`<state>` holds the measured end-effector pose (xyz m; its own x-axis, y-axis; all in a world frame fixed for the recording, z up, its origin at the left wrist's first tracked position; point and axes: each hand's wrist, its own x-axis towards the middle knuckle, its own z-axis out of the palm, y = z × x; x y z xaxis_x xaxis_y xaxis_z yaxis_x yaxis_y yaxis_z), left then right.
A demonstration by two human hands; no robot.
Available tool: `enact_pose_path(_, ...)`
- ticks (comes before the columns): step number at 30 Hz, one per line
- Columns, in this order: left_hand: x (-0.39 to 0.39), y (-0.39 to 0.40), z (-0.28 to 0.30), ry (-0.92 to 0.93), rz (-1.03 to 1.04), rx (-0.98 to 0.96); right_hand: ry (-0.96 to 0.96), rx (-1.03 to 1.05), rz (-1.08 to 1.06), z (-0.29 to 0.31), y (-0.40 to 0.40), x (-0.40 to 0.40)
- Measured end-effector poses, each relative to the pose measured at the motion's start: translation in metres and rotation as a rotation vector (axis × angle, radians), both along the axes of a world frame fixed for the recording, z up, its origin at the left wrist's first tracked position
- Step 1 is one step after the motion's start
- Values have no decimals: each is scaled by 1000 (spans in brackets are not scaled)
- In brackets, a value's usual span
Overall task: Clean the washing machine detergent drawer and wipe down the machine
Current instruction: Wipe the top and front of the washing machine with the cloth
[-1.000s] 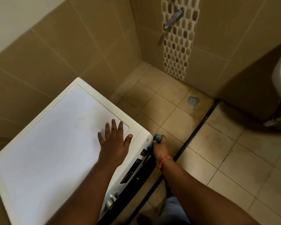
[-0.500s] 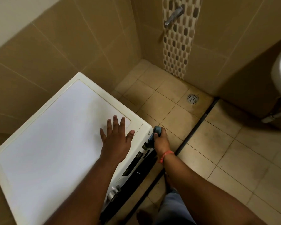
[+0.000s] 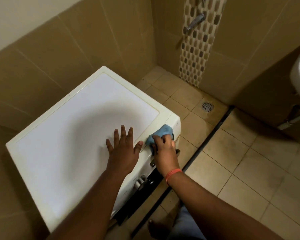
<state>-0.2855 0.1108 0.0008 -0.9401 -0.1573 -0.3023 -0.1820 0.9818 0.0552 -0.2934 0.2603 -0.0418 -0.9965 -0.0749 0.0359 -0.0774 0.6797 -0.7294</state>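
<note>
The left hand [image 3: 122, 149] lies flat with fingers spread on the white top of the washing machine [image 3: 68, 135], near its front edge. The right hand [image 3: 164, 149] grips a bunched blue cloth [image 3: 160, 134] and presses it against the machine's front right top corner. The detergent drawer seems to sit under that hand, though it is hidden.

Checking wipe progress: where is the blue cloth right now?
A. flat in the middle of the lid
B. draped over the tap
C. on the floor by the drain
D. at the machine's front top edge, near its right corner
D: the right hand grips the blue cloth against the washing machine's front top edge.
</note>
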Motion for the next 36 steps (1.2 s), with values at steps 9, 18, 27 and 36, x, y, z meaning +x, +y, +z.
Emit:
enact_pose_path(9,68,-67,0,19,78,2,-46,137,275,5,-74,113)
enact_pose_path(18,101,-89,-1,30,138,24,100,184,624,5,-105,163)
enact_pose_path(27,132,-115,5,77,210,26,171,288,382,-4,-44,73)
enact_pose_path(36,131,-91,1,33,199,39,188,303,662,-7,-58,107)
